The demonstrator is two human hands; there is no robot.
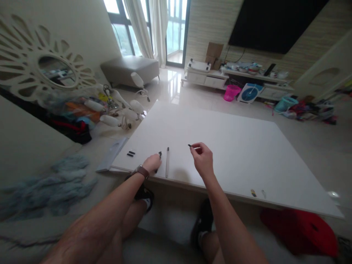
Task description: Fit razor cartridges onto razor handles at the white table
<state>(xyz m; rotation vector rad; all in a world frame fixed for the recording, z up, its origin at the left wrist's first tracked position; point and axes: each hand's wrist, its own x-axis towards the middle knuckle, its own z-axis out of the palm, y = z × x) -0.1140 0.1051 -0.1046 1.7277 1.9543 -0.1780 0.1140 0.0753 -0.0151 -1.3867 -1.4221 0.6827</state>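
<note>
1 head camera faces forward and down over hands [152,164] [203,159] and white board [233,146]

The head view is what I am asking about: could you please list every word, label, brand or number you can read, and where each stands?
None can be read.
Yellow-and-black item on the white panel: too small to tell.
Blue-and-white item at the back: too blurred.
Dark piece in the right hand: too small.

Attire: the person wears a brown-strapped wristwatch [142,171] on the left forearm [112,201], with bare hands [202,159], white socks [202,239] and black shoes [205,216].
</note>
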